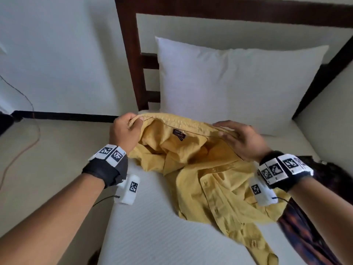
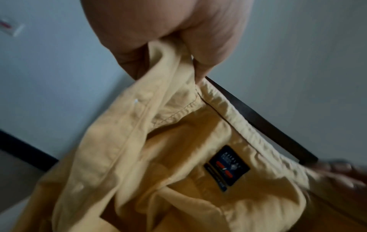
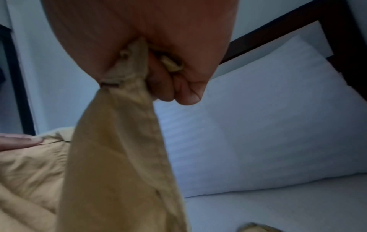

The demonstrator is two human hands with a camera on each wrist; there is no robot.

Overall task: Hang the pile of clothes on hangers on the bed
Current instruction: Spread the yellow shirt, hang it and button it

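Observation:
A crumpled yellow button shirt (image 1: 206, 178) lies on the white bed sheet (image 1: 152, 236), its collar lifted and stretched between both hands. My left hand (image 1: 133, 121) grips the collar's left end, with fingers and thumb curled round the fabric (image 2: 158, 157). My right hand (image 1: 231, 131) holds the collar's right end; in the right wrist view its fingers (image 3: 184, 94) are clenched on a bunched strip of shirt (image 3: 119, 157). A dark label (image 1: 179, 134) shows inside the neck. No hanger is in view.
A white pillow (image 1: 229, 83) leans on the dark wooden headboard (image 1: 129, 54) just behind the shirt. A dark plaid garment (image 1: 305, 236) lies at the bed's right, under my right forearm. A thin cable (image 1: 28, 142) runs over the floor at left.

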